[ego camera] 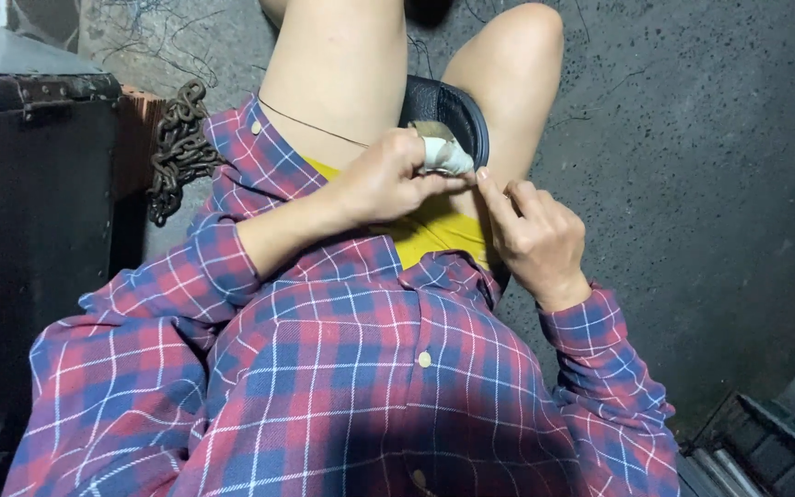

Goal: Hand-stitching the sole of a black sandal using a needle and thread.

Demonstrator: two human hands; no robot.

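Note:
I look down at my own lap, in a red and blue plaid shirt and yellow shorts. My left hand is closed around a small object wrapped in white tape or cloth, with a brownish end showing at its top. My right hand sits just right of it, thumb and forefinger pinched at the edge of the white wrapping. Both hands hover over my thighs, in front of a black sandal on the ground between my knees.
A dark trunk-like box with metal corners stands at the left. A rusty chain hangs beside it. Rough grey concrete floor spreads to the right. A black crate with metal rods sits at the lower right.

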